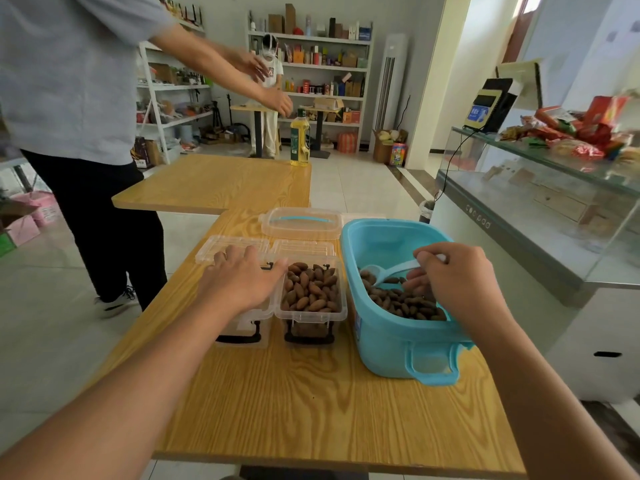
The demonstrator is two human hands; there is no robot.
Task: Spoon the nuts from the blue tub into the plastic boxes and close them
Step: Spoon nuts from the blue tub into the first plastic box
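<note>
The blue tub (384, 344) stands at the right of the wooden table (311, 403), with brown nuts (401, 301) in its bottom. My right hand (457, 282) is inside the tub and pinches the handle of a pale plastic spoon (384, 271), whose bowl rests on the nuts. Two clear plastic boxes stand side by side to the tub's left, lids hinged back. The right box (313, 308) is full of nuts. My left hand (242, 280) lies flat over the left box (242, 330), hiding its contents.
The tub's clear lid (301, 223) with a blue handle lies behind the boxes. A second table (214, 185) beyond carries an oil bottle (299, 140). A person in a grey shirt (69, 81) stands at the left. A glass counter (540, 202) runs along the right.
</note>
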